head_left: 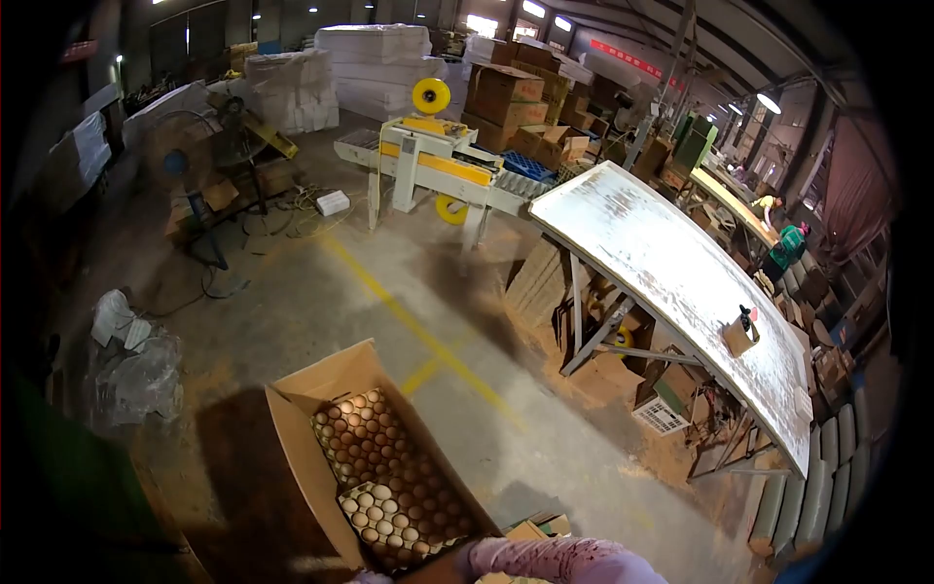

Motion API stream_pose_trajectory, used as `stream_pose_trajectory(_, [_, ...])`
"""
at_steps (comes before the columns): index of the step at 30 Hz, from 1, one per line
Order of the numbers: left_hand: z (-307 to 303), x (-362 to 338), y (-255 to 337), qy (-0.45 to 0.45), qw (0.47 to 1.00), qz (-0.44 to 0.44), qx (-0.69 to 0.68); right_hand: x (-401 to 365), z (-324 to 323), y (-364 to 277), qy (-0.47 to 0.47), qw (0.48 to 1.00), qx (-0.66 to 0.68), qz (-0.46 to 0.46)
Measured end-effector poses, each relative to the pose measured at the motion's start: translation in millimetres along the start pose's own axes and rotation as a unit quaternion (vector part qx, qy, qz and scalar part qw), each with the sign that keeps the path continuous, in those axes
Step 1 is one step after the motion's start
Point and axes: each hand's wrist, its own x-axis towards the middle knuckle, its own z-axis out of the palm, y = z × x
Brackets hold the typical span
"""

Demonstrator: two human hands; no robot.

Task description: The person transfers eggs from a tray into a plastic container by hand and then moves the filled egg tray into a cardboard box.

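A pale patterned sleeve [564, 560] crossed the bottom edge, leading to the right hand [435, 565], only partly seen at the near end of an open carton [311, 443]. Its fingers were hidden, so whether it held anything could not be told. The left hand was out of view.

Inside the carton, rows of eggs [365, 428] sat in trays: brown ones toward the far end, a paler group nearer on the left side. Light fell on the left part; the right part lay in shadow. Beside the carton, to the right, were cardboard pieces [540, 527].

Beyond stretched a grey floor [321, 302] marked with yellow lines [389, 304]. To the left lay crumpled clear plastic [141, 380]. To the right stood a long bench [632, 234] with a worn white top, carrying a small box [738, 338]; a white crate [661, 417] was under it, and grey rolls [811, 511] lay past its near end.

Farther off were a machine [443, 161] with yellow parts, a fan [175, 161], white wrapped stacks [375, 68] and brown boxes [503, 97]. At far right, two people, one in yellow [769, 202], one in green [786, 248], leaned over another surface.
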Motion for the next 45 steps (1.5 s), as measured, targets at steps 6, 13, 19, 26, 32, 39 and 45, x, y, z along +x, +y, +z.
stream_pose_trajectory(6, [-35.2,36.4,-10.1,0.053,0.998,-0.036,-0.028,-7.0,-90.1,42.1,0.403,0.809,0.396,0.163])
stream_pose_trajectory(13, [-46.4,45.3,-23.8,0.113,0.984,-0.099,-0.100,6.9,-74.7,41.1,0.396,0.503,0.724,0.255])
stream_pose_trajectory(19, [-49.7,53.2,-34.9,0.162,0.963,-0.140,-0.166,22.4,-70.1,89.3,0.383,0.487,0.751,0.228])
stream_pose_trajectory(26, [-43.1,61.9,-46.4,0.204,0.938,-0.157,-0.231,48.0,-64.2,127.4,0.369,0.494,0.757,0.214])
stream_pose_trajectory(32, [-37.1,62.4,-52.0,0.227,0.920,-0.161,-0.275,58.8,-64.5,136.0,0.363,0.503,0.757,0.202])
stream_pose_trajectory(39, [-53.8,47.7,-53.9,0.278,0.890,-0.170,-0.320,32.6,-91.5,119.0,0.355,0.521,0.756,0.173])
stream_pose_trajectory(45, [-81.8,11.5,-48.1,0.334,0.842,-0.157,-0.392,-10.8,-124.8,91.9,0.344,0.544,0.752,0.142])
